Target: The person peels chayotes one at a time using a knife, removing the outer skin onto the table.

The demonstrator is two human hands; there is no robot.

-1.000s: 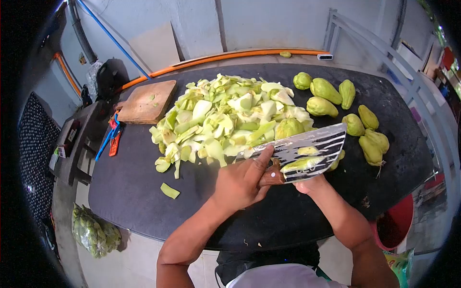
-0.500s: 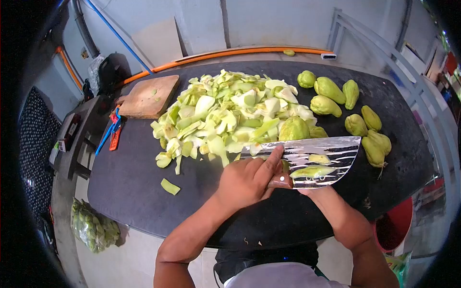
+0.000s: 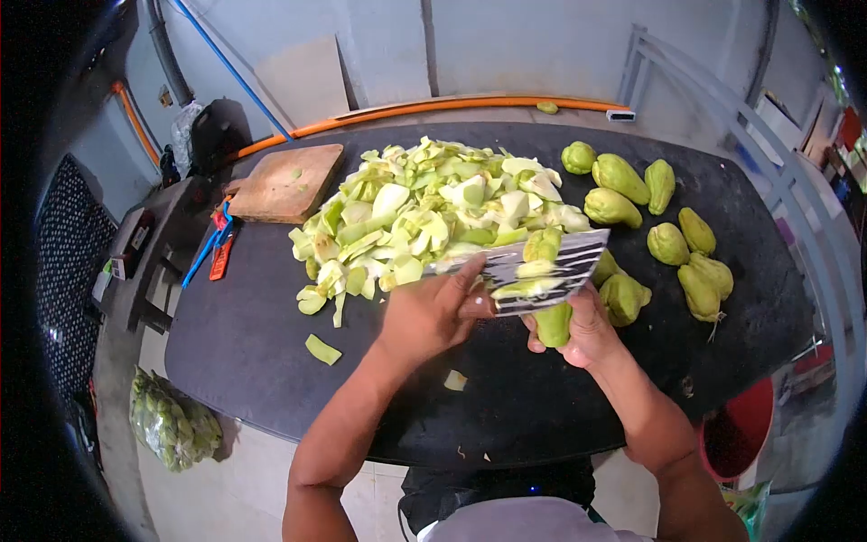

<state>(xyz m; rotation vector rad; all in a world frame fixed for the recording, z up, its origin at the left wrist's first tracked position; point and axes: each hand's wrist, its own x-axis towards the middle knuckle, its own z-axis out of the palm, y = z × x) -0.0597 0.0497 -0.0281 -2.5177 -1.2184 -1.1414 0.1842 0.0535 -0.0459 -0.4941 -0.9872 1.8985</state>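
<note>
My left hand point(image 3: 424, 312) is closed round the handle of a broad cleaver point(image 3: 582, 257), whose shiny blade points right, with pale green slices stuck to it. Below the blade, my right hand point(image 3: 587, 330) grips a green chayote point(image 3: 553, 327); its upper part is hidden behind the blade. Beyond the cleaver lies a big heap of cut chayote pieces point(image 3: 406, 212). Close to my right hand, a whole chayote point(image 3: 625, 300) rests on the dark table point(image 3: 271, 352). Single slices lie near my left forearm, one green piece point(image 3: 322, 350) and one paler piece point(image 3: 456, 380).
Several whole chayotes point(image 3: 662, 185) are spread over the table's right side. A wooden board point(image 3: 284, 185) lies at the back left, beside blue and orange-red tools point(image 3: 217, 248). On the floor are a bag of green produce point(image 3: 172, 420) and a red bucket point(image 3: 745, 429).
The cleaver has tilted and shifted left. My right hand, earlier mostly behind the blade, now shows with the chayote. A pale piece has appeared on the table below my left hand.
</note>
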